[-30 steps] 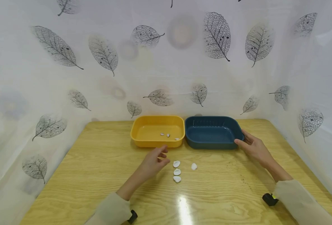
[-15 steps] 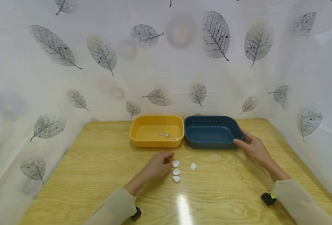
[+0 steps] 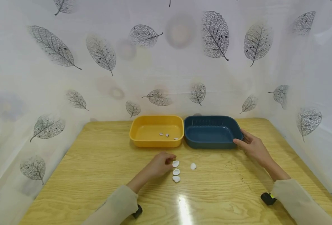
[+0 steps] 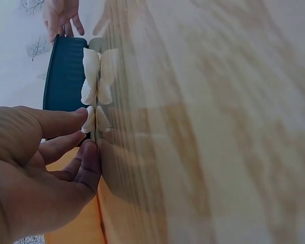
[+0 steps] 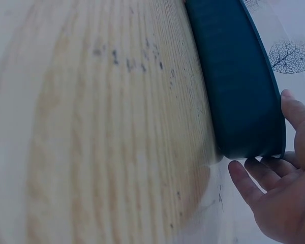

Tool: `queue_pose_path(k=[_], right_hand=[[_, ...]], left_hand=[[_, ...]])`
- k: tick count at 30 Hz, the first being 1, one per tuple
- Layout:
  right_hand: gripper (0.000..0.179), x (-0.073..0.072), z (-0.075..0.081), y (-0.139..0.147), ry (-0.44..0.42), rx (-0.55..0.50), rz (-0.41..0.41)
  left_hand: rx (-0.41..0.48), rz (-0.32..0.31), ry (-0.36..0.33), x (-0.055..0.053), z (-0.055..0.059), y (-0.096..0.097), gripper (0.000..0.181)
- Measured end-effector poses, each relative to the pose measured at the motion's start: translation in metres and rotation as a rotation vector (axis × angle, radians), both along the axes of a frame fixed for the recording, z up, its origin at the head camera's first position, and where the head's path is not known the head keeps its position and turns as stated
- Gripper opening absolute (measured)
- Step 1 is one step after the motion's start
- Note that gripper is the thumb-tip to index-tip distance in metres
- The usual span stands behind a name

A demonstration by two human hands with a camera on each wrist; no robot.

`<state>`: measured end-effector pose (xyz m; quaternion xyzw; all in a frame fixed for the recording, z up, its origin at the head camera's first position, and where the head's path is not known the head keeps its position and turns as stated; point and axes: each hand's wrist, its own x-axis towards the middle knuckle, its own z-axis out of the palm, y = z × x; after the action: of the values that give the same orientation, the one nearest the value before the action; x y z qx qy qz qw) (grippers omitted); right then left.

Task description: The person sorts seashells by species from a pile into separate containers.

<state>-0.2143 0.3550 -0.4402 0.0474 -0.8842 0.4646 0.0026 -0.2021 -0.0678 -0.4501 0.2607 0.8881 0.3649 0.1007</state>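
- Where my head view looks down, the far shell (image 3: 175,163), white and oval with its hollow upward, lies on the wood-grained table (image 3: 98,175), its long axis slanting away to the right.
- Also there, two similar shells (image 3: 176,175) line up nearer me and a rounder shell (image 3: 193,166) sits to the right. My left hand (image 3: 161,164) arches in, curled at the far shell; my right hand (image 3: 256,150) reaches to the end of the smooth, round-cornered blue tray (image 3: 210,145), beside the yellow tray (image 3: 154,144). Both trays run lengthwise left to right.
- From the left wrist, my thumb (image 4: 66,122) and bent fingers (image 4: 90,155) pinch the far shell low, at table level.
- From the right wrist, that hand's digits grip the blue tray's end.
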Motion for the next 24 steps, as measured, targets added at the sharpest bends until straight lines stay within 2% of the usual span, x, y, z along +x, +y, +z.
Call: queue_pose_path(k=[14,24], right_hand=[[0.084,0.0004,0.0010,-0.0012,0.004,0.010,-0.006],[0.084,0.0011,0.0024,-0.0022,-0.005,0.006,0.006]], left_hand=[[-0.032,0.002,-0.028,-0.0054,-0.0010,0.0050,0.037],[-0.046,0.011,-0.011,-0.0058,-0.0015,0.0077,0.030]])
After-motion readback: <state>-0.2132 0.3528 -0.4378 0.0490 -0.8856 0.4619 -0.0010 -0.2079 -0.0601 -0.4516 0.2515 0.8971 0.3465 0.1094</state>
